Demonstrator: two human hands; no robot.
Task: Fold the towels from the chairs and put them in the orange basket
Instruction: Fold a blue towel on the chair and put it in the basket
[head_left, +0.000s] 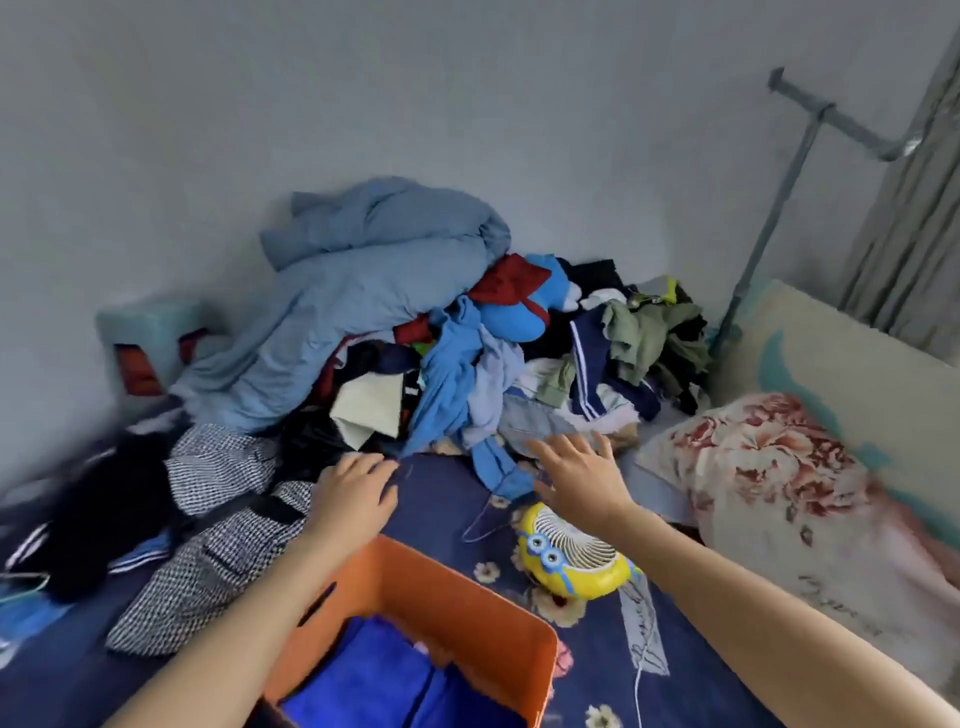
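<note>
Nearest, the orange plastic basket (467, 618) sits on the dark blue flowered bed sheet (441, 499), with bright blue towels (374, 680) inside it. Just beyond on the right lies a yellow cartoon-faced fan (571, 558). The left hand (353, 493) rests past the basket's rim, fingers bent down; whether they grasp anything I cannot tell. The right hand (582, 478) hovers, fingers spread and released, at the edge of a heap of mixed clothes (467, 374). Behind that, a light blue duvet (353, 291) is piled against the wall.
</note>
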